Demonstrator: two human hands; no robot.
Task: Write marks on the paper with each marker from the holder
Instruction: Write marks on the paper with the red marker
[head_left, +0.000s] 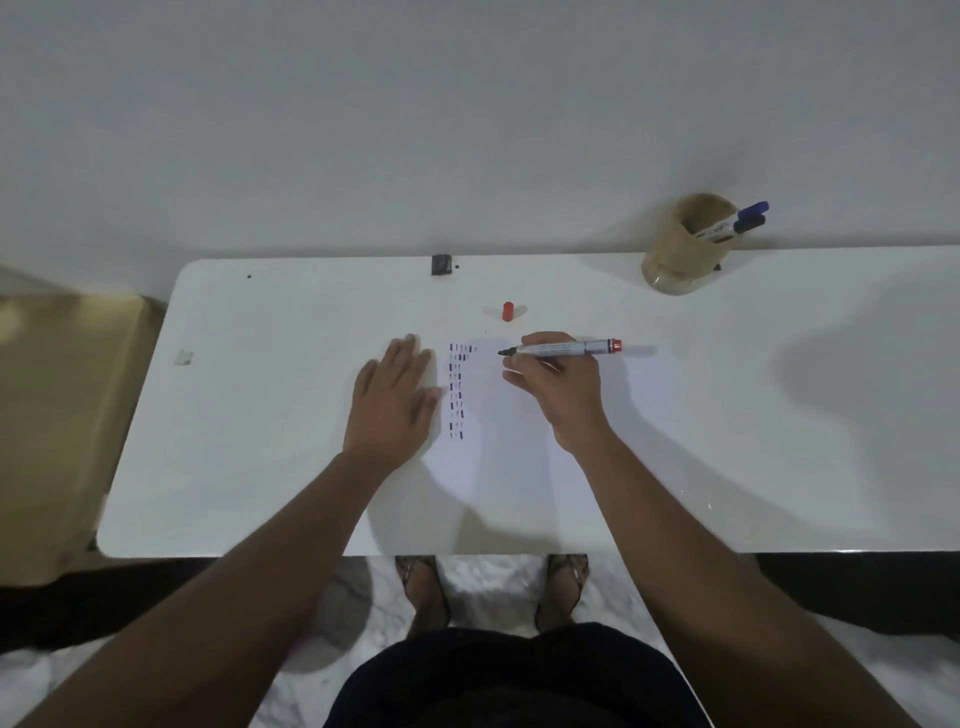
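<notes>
A white sheet of paper lies on the white table, with several short dark marks in columns near its left edge. My right hand grips an uncapped marker with a red end. The marker lies almost level, its tip pointing left just above the paper's top. Its red cap stands on the table behind the paper. My left hand rests flat, fingers apart, on the paper's left edge. A tan holder at the back right holds two markers with blue and dark caps.
A small dark block sits at the table's back edge against the wall. A scrap of tape is stuck near the left end. A cardboard box stands left of the table. My feet show below the front edge.
</notes>
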